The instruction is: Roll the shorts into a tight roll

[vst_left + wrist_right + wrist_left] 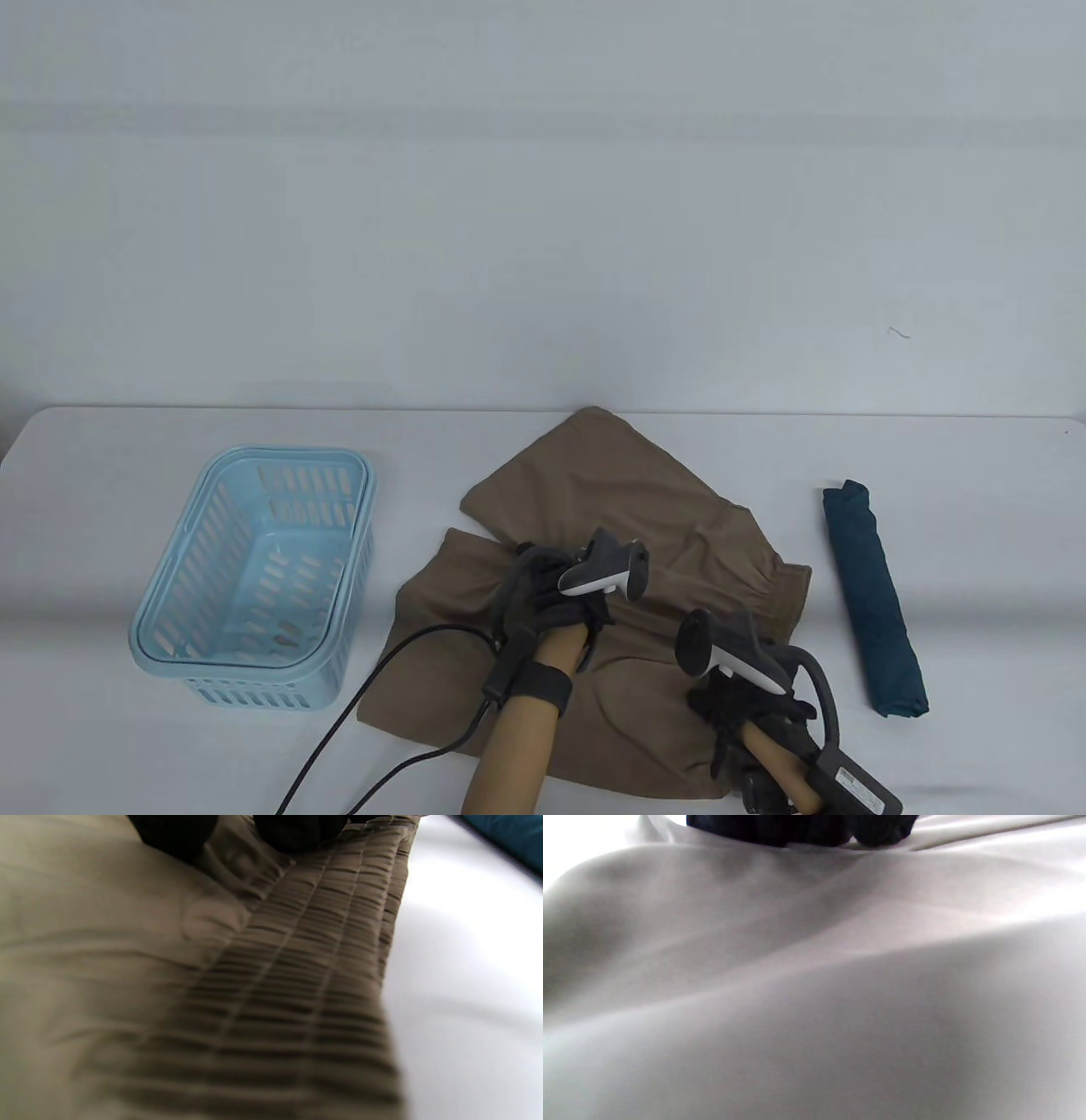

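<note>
We see the left hand (567, 604) resting on the brown shorts (645, 518) near the crotch, where the two legs part; its fingers are hidden under the tracker, so we cannot tell whether the grip is clenched or released. In the left wrist view only dark fingertips (801, 830) show on pale cloth. The right hand (747, 700) lies on the shorts near the elastic waistband (305, 984), its fingertips (297, 832) down on the fabric beside the gathered band; whether this grip pinches the cloth we cannot tell. The shorts lie spread and unrolled on the white desk (170, 764), waistband to the right. A rolled teal garment (874, 598) lies just right of them, apart. A light blue basket (204, 552) stands to the left.
</note>
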Available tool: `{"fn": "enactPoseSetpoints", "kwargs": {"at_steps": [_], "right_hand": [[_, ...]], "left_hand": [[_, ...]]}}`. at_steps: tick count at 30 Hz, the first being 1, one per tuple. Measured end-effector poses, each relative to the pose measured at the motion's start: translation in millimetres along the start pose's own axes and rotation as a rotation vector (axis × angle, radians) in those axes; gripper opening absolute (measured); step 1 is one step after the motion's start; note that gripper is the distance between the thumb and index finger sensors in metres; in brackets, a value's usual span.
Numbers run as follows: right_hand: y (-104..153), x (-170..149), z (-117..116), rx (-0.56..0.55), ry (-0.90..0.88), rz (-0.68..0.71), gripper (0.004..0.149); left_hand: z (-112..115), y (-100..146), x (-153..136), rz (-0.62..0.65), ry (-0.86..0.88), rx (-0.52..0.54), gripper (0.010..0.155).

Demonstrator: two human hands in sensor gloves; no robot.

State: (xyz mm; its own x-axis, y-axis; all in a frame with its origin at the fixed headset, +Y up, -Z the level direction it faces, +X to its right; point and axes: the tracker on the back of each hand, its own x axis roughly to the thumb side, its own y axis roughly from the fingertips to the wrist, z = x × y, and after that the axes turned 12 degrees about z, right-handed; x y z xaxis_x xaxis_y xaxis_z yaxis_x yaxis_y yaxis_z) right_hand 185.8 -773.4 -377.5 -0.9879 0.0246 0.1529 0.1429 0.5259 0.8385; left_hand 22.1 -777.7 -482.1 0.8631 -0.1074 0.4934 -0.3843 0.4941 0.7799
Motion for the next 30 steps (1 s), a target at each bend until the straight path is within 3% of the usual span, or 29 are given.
{"fn": "enactPoseSetpoints", "kwargs": {"at_steps": [19,30], "right_hand": [[-41.5,-27.4,22.9,0.006,-0.155,-0.110,0.064],[-61.8,-48.8,37.2,-0.007,-0.291,-0.061,0.063]], "left_hand": [[1.4,-2.7,-4.9,-0.025,0.075,-0.015,0.052],[1.3,-15.4,-18.5,-0.033,0.134,0.019,0.054]]}}
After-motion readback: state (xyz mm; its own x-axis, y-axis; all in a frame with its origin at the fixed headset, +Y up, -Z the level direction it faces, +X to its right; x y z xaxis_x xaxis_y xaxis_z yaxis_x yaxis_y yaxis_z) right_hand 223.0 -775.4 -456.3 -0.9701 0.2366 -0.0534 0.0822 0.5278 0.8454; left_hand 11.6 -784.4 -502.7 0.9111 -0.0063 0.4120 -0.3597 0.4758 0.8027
